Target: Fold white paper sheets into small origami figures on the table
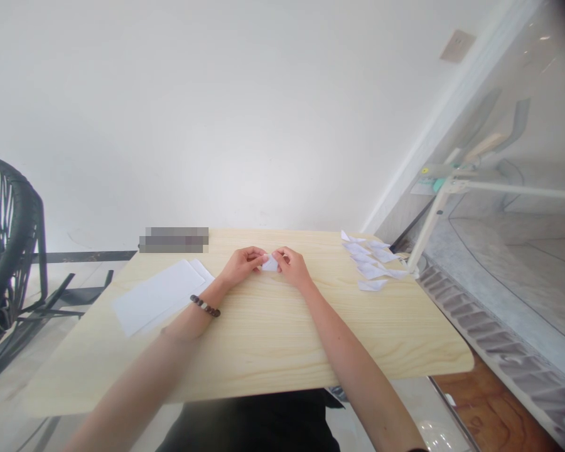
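Observation:
Between my two hands, above the middle of the wooden table (263, 345), is a small folded piece of white paper (270, 263). My left hand (242, 263) pinches its left side between thumb and fingers. On the opposite side, my right hand (292, 265) has thumb and fingers closed on its upper right edge. The paper's exact fold is too small to make out. Flat white paper sheets (162, 298) lie overlapped to the left of my left forearm. Several folded white paper pieces (370, 270) with pointed ends lie grouped at the table's right side.
A blurred-out object (174, 240) sits at the table's back left corner. The wall (263, 113) rises right behind the table. A black woven chair (16, 207) stands to the left. At the right are a white metal frame (433, 220) and a bed with a ruffled edge (489, 339).

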Demonstrator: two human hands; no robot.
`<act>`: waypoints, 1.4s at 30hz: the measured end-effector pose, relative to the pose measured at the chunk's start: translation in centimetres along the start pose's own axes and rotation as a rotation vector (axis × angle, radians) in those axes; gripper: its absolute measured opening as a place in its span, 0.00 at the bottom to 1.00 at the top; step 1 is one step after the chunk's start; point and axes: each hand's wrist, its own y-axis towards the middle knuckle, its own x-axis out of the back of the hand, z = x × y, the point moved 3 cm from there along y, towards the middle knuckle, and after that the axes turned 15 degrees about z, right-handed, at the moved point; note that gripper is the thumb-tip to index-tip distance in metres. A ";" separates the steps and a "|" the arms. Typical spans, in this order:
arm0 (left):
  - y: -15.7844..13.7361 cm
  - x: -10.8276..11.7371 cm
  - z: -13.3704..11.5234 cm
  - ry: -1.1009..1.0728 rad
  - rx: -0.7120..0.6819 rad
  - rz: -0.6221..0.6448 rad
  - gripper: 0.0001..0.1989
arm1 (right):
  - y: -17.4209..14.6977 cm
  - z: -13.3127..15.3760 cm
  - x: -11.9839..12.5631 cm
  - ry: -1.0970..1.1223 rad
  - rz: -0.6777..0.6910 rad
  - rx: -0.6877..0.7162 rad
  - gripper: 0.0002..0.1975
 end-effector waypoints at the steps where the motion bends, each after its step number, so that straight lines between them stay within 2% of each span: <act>1: 0.0 -0.1 0.0 -0.018 0.001 0.003 0.17 | 0.0 0.0 0.1 0.002 -0.019 -0.001 0.15; 7: 0.0 -0.2 0.1 -0.016 0.016 0.036 0.18 | 0.0 0.1 0.1 0.002 -0.040 0.001 0.15; 15: 0.0 -0.3 -0.1 -0.020 0.004 -0.001 0.18 | 0.1 0.0 0.1 0.012 -0.047 -0.006 0.15; 20: 0.0 -0.7 -0.1 -0.062 0.039 0.077 0.19 | 0.0 0.1 0.3 0.030 -0.090 0.007 0.15; 29: -0.3 -0.3 -0.1 0.025 0.014 0.119 0.14 | 0.1 -0.3 0.0 0.048 0.011 -0.019 0.16; 37: 0.1 -0.5 0.4 -0.023 0.071 0.036 0.19 | 0.1 -0.3 0.4 0.068 -0.101 -0.037 0.17; 42: 0.0 -0.6 0.0 0.078 0.044 0.091 0.18 | 0.1 -0.3 0.4 0.052 -0.099 -0.036 0.16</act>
